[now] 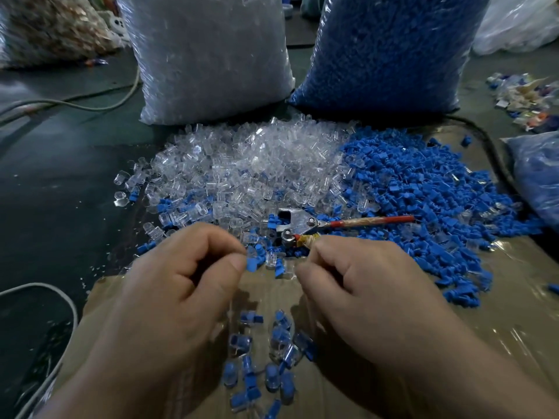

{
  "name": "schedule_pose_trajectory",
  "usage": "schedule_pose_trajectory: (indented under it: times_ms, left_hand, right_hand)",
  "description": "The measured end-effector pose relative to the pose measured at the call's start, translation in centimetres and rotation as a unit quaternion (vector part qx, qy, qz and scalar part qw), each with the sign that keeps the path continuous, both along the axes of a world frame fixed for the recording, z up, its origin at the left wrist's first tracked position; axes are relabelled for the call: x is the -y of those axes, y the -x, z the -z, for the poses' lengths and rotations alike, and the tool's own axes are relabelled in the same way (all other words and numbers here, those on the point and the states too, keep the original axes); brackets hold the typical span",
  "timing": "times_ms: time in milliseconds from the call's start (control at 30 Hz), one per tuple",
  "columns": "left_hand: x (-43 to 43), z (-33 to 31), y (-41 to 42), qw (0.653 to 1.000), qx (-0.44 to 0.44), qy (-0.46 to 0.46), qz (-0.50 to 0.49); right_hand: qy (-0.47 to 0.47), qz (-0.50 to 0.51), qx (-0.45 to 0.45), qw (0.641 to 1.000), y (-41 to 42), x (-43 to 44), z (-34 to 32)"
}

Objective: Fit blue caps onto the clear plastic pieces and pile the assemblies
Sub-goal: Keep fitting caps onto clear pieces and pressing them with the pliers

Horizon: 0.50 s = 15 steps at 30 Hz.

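Note:
My left hand pinches a blue cap between thumb and forefinger. My right hand pinches a clear plastic piece just to the cap's right, the two nearly touching. Beyond the hands spreads a heap of clear pieces, and a heap of blue caps lies to its right. Between my forearms, near the bottom, sits a small pile of finished assemblies on the taped cardboard.
Metal pliers with red handles lie just beyond my right hand. A big bag of clear pieces and a big bag of blue caps stand behind the heaps. A white cable loops at the left; another bag lies at the right.

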<state>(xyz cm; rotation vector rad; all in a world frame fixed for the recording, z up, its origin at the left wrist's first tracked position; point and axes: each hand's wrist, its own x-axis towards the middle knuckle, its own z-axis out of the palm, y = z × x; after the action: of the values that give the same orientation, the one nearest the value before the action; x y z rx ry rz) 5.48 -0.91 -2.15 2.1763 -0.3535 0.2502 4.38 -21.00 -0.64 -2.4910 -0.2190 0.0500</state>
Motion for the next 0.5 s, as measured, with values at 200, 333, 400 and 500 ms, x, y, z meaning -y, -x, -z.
schedule_pose_trajectory:
  times_ms: [200, 333, 400, 500]
  left_hand:
    - [-0.2, 0.8, -0.7, 0.975, -0.02, -0.217, 0.039]
    - [0.2, 0.9, -0.5, 0.97, -0.003, -0.218, 0.104]
    - [0.2, 0.9, -0.5, 0.973, 0.002, -0.198, 0.116]
    - [-0.1, 1.1, -0.7, 0.989, -0.005, -0.142, 0.044]
  right_hand:
    - [0.174, -0.037, 0.091, 0.98, -0.2, -1.0, 1.8]
    - [0.207, -0.029, 0.115, 0.971, -1.2, -1.7, 2.5]
    - [0.22, -0.033, 0.119, 0.968, -1.4, -1.8, 2.6]
    - [0.217, -0.041, 0.112, 0.969, -1.4, -1.8, 2.3]
